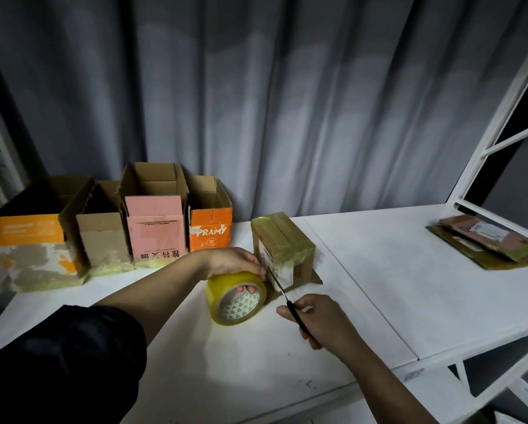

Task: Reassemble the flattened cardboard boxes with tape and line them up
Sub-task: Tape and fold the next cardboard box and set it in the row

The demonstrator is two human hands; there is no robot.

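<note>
My left hand (232, 263) grips a roll of yellow tape (236, 298) standing on edge, fingers hooked through its core. My right hand (317, 319) holds black scissors (282, 293), their blades pointing up at the strip between the roll and a small brown box (284, 249). That box sits upside down on the white table (394, 270), its bottom covered in tape. Several assembled open boxes stand in a row at the back left: an orange and white one (30, 237), a plain brown one (102, 228), a pink one (155, 221) and an orange one (210, 224).
A stack of flattened cardboard boxes (486, 240) lies at the far right of the table, beside a white metal frame (501, 117). Grey curtains hang behind the table. A seam runs across the tabletop to the right of the small box.
</note>
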